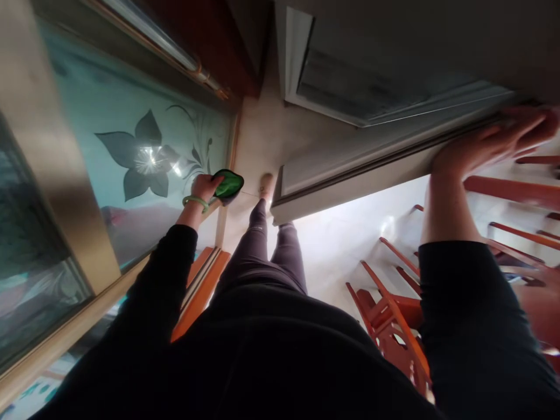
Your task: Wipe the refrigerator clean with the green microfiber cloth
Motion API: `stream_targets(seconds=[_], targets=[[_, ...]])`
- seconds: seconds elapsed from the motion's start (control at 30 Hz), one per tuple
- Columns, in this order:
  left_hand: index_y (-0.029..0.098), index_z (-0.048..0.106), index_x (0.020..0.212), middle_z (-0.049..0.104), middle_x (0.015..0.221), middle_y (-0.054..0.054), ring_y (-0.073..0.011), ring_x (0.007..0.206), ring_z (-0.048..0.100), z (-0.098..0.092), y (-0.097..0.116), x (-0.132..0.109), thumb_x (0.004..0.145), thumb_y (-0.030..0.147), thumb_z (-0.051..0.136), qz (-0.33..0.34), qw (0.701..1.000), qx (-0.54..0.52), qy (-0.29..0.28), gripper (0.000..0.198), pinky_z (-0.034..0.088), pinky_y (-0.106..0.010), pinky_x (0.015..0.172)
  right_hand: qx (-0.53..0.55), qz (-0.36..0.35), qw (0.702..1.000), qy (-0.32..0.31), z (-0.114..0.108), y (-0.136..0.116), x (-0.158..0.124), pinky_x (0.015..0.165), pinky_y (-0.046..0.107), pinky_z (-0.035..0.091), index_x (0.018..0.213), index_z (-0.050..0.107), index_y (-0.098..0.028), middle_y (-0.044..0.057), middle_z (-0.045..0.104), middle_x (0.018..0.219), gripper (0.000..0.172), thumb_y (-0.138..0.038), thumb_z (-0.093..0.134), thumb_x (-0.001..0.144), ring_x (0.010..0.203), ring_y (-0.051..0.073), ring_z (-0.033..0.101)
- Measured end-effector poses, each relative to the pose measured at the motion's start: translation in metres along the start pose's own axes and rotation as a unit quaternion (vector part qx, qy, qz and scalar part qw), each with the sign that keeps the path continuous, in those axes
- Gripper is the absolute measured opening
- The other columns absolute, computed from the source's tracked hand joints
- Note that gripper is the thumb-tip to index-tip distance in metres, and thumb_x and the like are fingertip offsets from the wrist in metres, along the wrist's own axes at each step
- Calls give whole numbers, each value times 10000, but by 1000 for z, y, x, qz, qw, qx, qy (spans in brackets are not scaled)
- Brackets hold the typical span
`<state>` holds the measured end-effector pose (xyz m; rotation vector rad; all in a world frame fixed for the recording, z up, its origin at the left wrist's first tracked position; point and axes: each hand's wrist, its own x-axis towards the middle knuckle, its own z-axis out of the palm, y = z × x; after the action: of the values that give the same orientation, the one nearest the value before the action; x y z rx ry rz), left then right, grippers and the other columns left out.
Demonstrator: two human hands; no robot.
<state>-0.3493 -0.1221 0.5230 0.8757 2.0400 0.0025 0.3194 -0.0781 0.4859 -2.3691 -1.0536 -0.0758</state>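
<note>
My left hand (205,188), with a green bangle (195,202) at the wrist, pinches the near rim of a small dark-edged, green-lined object shaped like an open pouch or bowl (230,184). Its inside faces up at me, and I cannot make out anything in it. On the right, my right hand (490,143) is at the upper end of a thick, pale refrigerator-like door (350,181). The fingers wrap over the door's edge, and the fingertips are dim and partly blurred. A dark strip runs along the door's side.
A glass panel with a flower pattern (151,160) in a metal frame stands at my left. Beyond the door is a grey cabinet-like body (394,64). Red-brown wooden chairs (394,303) stand low on the right. My feet are on a pale tiled floor (326,251).
</note>
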Motion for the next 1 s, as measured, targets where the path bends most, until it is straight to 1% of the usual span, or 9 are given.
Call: stream_targets(seconds=[0.1, 0.2, 0.33, 0.5, 0.6, 0.7, 0.87, 0.93, 1.0], targets=[[218, 450, 553, 354, 508, 42, -134, 580, 403, 12, 24, -5, 894, 359, 721, 30, 999, -7, 20, 457, 293, -283, 589, -79, 119, 985, -100, -13, -37, -3, 1320, 455, 232, 1079, 628, -257, 174, 475, 1590, 259, -71, 656, 901, 1512, 252, 481], [200, 529, 627, 456, 570, 35, -119, 587, 418, 30, 59, -24, 882, 418, 716, 121, 991, -36, -47, 383, 316, -273, 588, -80, 144, 982, -95, -18, -55, -6, 1315, 449, 229, 1059, 622, -282, 154, 428, 1631, 391, 23, 588, 818, 1557, 239, 439], [184, 589, 684, 540, 692, 29, -113, 665, 487, 62, 109, -63, 819, 432, 781, 317, 924, -46, -209, 341, 378, -260, 654, -43, 116, 991, -57, -13, -51, -11, 1304, 477, 235, 1002, 618, -304, 144, 474, 1595, 396, 15, 529, 785, 1538, 244, 449], [195, 762, 916, 704, 913, -12, -151, 861, 636, 106, 148, -94, 877, 340, 759, 424, 848, -38, -315, 150, 475, -267, 817, -19, 113, 993, -22, -12, -53, -18, 1305, 430, 201, 1002, 627, -309, 140, 489, 1573, 443, 34, 491, 758, 1526, 219, 415], [225, 813, 1036, 743, 1059, -38, -176, 990, 684, 126, 160, -98, 920, 274, 705, 448, 833, -20, -324, 165, 519, -296, 939, 11, 95, 995, -8, -15, -63, -24, 1300, 441, 184, 1001, 607, -306, 145, 484, 1563, 441, 30, 441, 767, 1497, 216, 405], [220, 805, 971, 713, 1078, -54, -192, 1016, 671, 136, 169, -99, 954, 348, 676, 443, 845, -17, -298, 182, 531, -333, 969, 18, 83, 996, -14, -20, -75, -31, 1306, 444, 164, 1044, 591, -279, 163, 462, 1565, 429, 22, 405, 801, 1494, 215, 387], [209, 596, 720, 604, 926, -42, -171, 853, 596, 134, 184, -100, 1020, 542, 522, 399, 847, -63, -346, 454, 502, -338, 820, 16, 85, 993, -83, -34, -94, -38, 1318, 546, 107, 1160, 568, -241, 167, 354, 1635, 449, 12, 335, 872, 1599, 274, 222], [222, 535, 734, 546, 823, -19, -159, 775, 546, 134, 189, -98, 1050, 492, 434, 375, 846, -82, -371, 428, 482, -327, 758, 28, 84, 987, -132, -40, -101, -41, 1307, 604, 102, 1235, 554, -246, 154, 307, 1674, 469, -4, 311, 914, 1639, 310, 108], [222, 565, 777, 541, 813, -13, -159, 779, 542, 139, 193, -93, 1013, 375, 463, 387, 837, -68, -382, 299, 485, -317, 760, 29, 92, 985, -144, -45, -105, -43, 1305, 620, 105, 1278, 546, -254, 144, 290, 1693, 488, -11, 302, 932, 1639, 315, 90]])
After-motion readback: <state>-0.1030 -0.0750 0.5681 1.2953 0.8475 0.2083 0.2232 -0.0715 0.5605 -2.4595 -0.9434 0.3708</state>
